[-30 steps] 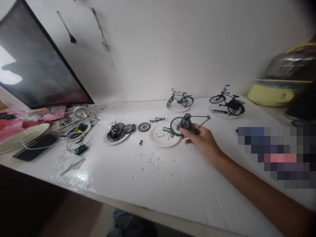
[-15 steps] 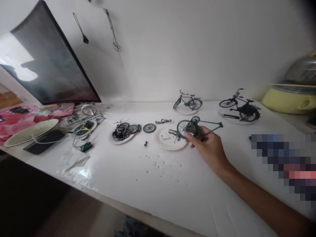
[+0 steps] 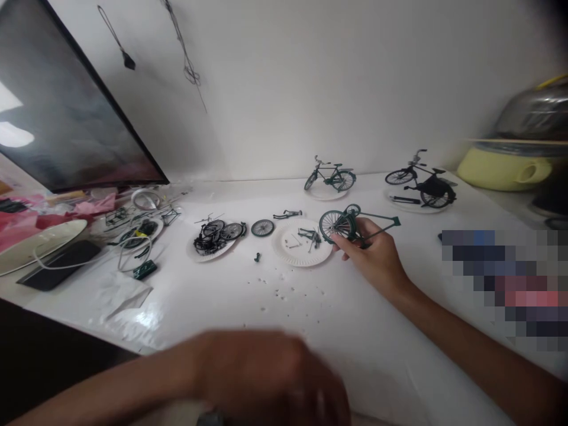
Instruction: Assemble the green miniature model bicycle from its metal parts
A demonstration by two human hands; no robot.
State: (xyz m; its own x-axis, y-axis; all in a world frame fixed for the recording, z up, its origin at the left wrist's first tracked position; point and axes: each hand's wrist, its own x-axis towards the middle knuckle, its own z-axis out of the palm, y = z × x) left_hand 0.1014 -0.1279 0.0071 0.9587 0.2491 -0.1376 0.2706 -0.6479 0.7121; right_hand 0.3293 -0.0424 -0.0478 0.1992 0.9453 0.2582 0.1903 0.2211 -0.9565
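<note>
My right hand (image 3: 377, 254) grips a green model bicycle frame (image 3: 373, 216) with one spoked wheel (image 3: 336, 226) on it, held above the right edge of a white paper plate (image 3: 302, 259). Blurred by motion, my left hand (image 3: 275, 373) is low in the view near the table's front edge; its fingers are smeared, and what they hold, if anything, cannot be made out. Small parts lie on the paper plate. A loose wheel (image 3: 262, 228) lies left of it, with a small green piece (image 3: 257, 257) in front and a thin dark part (image 3: 287, 214) behind.
Black bicycle parts (image 3: 213, 236) fill another plate. Two assembled model bicycles, one green (image 3: 331, 176) and one black (image 3: 432, 188), stand at the back. A monitor (image 3: 84, 100), cables and a dark green box (image 3: 145, 270) are left; a yellow pot (image 3: 492, 168) is right.
My left hand has come into view from below. The camera view has shifted a little to the right. My right hand still holds the green frame.
</note>
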